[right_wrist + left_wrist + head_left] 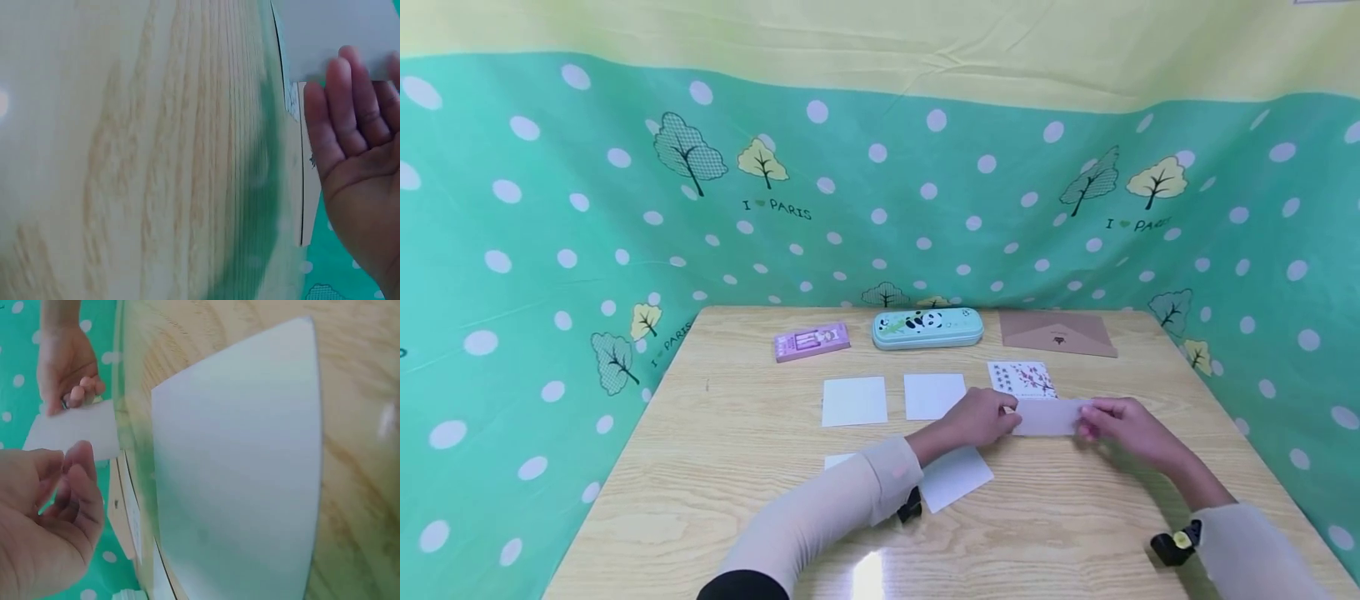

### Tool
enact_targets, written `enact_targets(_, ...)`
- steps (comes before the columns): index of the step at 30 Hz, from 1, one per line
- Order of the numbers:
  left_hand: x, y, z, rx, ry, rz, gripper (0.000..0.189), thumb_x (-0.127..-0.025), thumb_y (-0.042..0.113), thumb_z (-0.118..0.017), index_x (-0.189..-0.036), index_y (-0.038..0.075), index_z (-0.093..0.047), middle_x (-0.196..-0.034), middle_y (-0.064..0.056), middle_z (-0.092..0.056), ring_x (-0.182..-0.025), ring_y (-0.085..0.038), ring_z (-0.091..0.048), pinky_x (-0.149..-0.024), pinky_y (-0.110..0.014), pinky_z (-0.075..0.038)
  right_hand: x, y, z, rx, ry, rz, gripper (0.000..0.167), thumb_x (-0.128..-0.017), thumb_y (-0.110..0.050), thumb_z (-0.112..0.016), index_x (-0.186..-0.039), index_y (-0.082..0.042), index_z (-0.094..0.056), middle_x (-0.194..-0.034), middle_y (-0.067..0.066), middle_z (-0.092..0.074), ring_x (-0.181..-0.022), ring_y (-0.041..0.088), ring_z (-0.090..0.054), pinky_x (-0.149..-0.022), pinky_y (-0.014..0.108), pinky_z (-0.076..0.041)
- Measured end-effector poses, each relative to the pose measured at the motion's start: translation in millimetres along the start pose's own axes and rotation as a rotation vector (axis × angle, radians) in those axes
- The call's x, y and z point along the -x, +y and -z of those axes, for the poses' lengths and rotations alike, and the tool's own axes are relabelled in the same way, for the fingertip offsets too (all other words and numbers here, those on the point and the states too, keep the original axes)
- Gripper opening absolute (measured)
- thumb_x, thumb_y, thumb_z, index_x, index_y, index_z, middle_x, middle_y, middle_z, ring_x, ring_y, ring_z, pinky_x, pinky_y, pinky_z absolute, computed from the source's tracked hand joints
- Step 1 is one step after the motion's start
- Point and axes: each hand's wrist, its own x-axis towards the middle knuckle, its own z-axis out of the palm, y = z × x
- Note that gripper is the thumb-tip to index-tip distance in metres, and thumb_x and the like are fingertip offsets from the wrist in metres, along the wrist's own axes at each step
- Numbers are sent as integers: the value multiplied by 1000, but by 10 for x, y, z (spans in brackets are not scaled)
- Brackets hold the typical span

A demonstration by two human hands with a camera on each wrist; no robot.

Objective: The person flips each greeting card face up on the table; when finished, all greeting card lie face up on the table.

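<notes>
In the head view both hands hold a white card raised at a slant over the table. My left hand pinches its left edge, and my right hand grips the right edge. Just behind it lies a card printed with pink blossoms and dark characters, its near part covered by the held card. Under the left forearm sits a blank white card, large in the left wrist view. Another blank card is mostly hidden by the sleeve. The right wrist view shows the right fingers against the held card.
Two more blank cards, a left one and a right one, lie mid-table. Along the back edge are a purple box, a turquoise panda pencil case and a brown envelope. A patterned curtain surrounds the wooden table.
</notes>
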Motion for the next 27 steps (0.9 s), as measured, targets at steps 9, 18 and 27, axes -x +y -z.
enact_targets(9, -16, 22, 17, 199, 21, 83, 24, -103, 19, -60, -118, 25, -77, -83, 1, -75, -54, -3, -52, -48, -17, -36, 30, -15, 30, -84, 25, 22, 57, -113, -34, -32, -126, 14, -60, -106, -15, -71, -92, 10, -71, -80, 25, -59)
enact_targets(18, -11, 18, -15, 142, -42, 90, 32, -99, 28, -67, -131, 24, -70, -79, 8, -64, -61, -4, -50, -54, -17, -40, 10, 10, -12, 146, 15, 89, 33, -102, -17, -62, -130, 2, -62, -85, 5, -64, -66, 14, -56, -58, 29, -51)
enact_targets(27, -19, 12, -131, -79, -128, 41, 55, -94, 31, -74, -146, 23, -57, -72, 10, -59, -64, -2, -52, -61, -14, -41, -37, 8, -32, 374, -92, 108, 49, -96, -26, -71, -139, -5, -59, -79, -3, -63, -64, 3, -51, -57, 23, -44)
